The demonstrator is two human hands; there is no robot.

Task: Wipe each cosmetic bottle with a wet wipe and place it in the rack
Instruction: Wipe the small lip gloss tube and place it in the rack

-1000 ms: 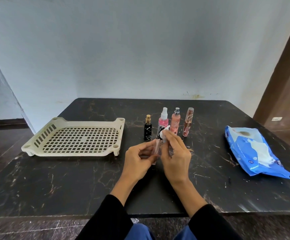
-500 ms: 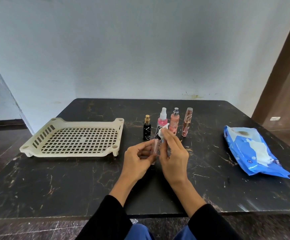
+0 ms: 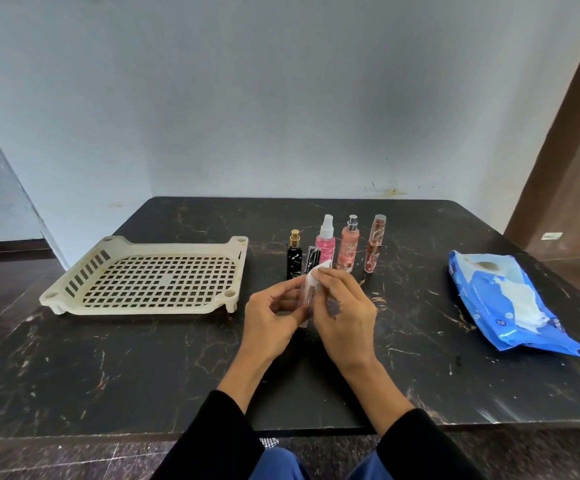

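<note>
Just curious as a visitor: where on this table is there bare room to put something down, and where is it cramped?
Bare tabletop lies between the upright bottles and the blue wipes pack. More lies along the near edge, in front of the cream rack, which holds nothing yet. It is crowded mid-table, where the hands, left hand and right hand, work close to the bottles.

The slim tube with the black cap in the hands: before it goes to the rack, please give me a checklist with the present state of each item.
1. Left hand has a firm grip on the slim clear tube with black cap: ok.
2. Right hand presses the white wet wipe on the tube: ok.
3. Whole tube wiped: cannot tell.
4. Cream perforated plastic rack has free space: ok.
5. Path leftward to the rack is free of things: ok.
6. Four standing bottles, nearest the black bottle with gold cap, stay upright: ok.
</note>
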